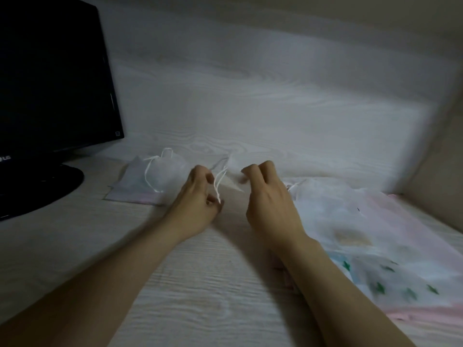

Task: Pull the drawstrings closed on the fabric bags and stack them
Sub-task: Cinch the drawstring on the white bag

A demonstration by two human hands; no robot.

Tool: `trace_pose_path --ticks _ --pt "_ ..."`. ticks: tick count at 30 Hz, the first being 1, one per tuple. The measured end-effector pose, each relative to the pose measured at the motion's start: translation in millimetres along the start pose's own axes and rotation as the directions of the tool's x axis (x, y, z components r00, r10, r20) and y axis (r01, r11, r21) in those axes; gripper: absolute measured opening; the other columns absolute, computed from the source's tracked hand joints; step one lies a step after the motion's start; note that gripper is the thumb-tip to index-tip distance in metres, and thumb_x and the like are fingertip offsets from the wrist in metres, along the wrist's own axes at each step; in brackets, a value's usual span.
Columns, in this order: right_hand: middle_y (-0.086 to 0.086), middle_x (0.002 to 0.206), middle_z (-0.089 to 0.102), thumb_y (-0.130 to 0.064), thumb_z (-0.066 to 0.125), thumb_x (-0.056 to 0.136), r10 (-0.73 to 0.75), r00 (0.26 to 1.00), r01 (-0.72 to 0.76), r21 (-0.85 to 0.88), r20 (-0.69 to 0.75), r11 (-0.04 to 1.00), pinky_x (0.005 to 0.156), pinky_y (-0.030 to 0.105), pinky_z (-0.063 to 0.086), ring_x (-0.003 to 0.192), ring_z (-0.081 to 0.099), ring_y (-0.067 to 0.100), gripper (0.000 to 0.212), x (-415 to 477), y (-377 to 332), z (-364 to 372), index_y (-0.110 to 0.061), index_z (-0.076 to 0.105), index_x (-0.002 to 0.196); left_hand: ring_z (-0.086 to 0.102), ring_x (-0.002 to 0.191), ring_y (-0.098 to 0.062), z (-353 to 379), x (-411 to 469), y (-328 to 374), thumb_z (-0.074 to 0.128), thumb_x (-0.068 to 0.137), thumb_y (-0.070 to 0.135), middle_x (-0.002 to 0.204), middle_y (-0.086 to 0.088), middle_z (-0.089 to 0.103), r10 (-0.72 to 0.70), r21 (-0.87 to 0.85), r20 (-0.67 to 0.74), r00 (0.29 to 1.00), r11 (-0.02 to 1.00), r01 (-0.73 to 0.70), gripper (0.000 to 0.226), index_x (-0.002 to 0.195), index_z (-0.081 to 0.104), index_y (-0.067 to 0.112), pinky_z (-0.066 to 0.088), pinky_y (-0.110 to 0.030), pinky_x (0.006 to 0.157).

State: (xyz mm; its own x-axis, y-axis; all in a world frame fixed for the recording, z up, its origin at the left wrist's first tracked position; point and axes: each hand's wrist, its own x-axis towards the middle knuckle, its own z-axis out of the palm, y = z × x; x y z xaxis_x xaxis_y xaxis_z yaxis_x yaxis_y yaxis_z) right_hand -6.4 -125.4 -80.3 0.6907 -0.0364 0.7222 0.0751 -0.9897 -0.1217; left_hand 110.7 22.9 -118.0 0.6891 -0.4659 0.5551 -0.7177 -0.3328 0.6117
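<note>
A small white fabric bag [234, 169] is held above the desk between my two hands. My left hand [198, 204] pinches its white drawstring [218, 186], which hangs in a loop beside my fingers. My right hand [268, 196] grips the bag's other side with curled fingers; the image is blurred there. A drawn white bag [162, 176] with a looped cord lies on a flat pale bag [125, 191] behind my left hand. A pile of sheer printed bags [363, 236] lies to the right of my right forearm.
A black monitor [50, 78] on a round stand [40, 186] occupies the left. The pale wood-grain desk [195, 284] meets a matching back panel [250, 96]. A beige side wall [441, 171] closes off the right.
</note>
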Motion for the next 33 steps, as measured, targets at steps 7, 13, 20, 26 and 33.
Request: trace_pose_path --ticks 7,13,20,26,33 --pt "0.008 0.096 0.047 0.011 0.066 0.074 -0.131 0.987 0.124 -0.075 -0.091 0.989 0.064 0.037 0.040 0.083 0.048 0.029 0.037 -2 -3 9 -0.014 0.074 0.099 0.065 0.088 -0.002 -33 4 -2 0.075 0.086 0.000 0.135 0.012 0.053 0.247 0.107 -0.042 0.968 0.964 -0.242 0.049 0.127 0.066 0.025 0.058 -0.026 0.079" --pt "0.008 0.086 0.069 -0.012 0.053 0.081 0.184 0.978 -0.174 -0.109 0.096 0.979 0.058 0.036 0.041 0.081 0.063 0.036 0.013 -3 4 5 -0.023 0.059 0.078 0.060 0.073 -0.007 -39 2 -4 0.071 0.088 0.028 0.082 0.016 0.061 0.221 0.224 -0.058 0.974 0.953 -0.203 0.009 0.084 0.063 0.031 0.054 -0.035 0.067" --pt "-0.011 0.107 0.074 -0.017 0.041 0.098 0.199 0.898 -0.385 0.485 0.392 0.785 0.099 0.032 0.050 0.105 0.066 0.007 0.036 -1 11 10 -0.024 0.073 0.111 0.059 0.076 -0.010 -42 2 -3 0.078 0.078 0.035 0.075 0.012 0.061 0.220 0.130 0.088 0.972 0.965 -0.230 0.023 0.069 0.057 0.030 0.049 -0.030 0.069" --pt "0.002 0.103 0.070 -0.036 0.061 0.095 0.411 0.865 -0.489 0.297 0.288 0.820 0.093 0.029 0.043 0.102 0.062 0.017 0.053 -4 12 18 -0.021 0.049 0.144 0.068 0.083 0.000 -38 -4 -1 0.080 0.074 0.029 0.090 0.019 0.072 0.078 0.093 0.373 0.925 0.988 -0.121 0.025 0.095 0.074 0.041 0.057 -0.022 0.074" --pt "0.008 0.078 0.076 -0.038 0.075 0.089 0.488 0.817 -0.572 0.541 0.307 0.617 0.074 0.046 0.060 0.068 0.070 0.019 0.027 -2 19 19 -0.026 0.066 0.110 0.066 0.076 -0.013 -36 2 -10 0.069 0.089 0.010 0.079 0.003 0.071 0.112 0.164 0.310 0.944 0.972 -0.169 0.012 0.085 0.075 0.019 0.053 -0.035 0.074"
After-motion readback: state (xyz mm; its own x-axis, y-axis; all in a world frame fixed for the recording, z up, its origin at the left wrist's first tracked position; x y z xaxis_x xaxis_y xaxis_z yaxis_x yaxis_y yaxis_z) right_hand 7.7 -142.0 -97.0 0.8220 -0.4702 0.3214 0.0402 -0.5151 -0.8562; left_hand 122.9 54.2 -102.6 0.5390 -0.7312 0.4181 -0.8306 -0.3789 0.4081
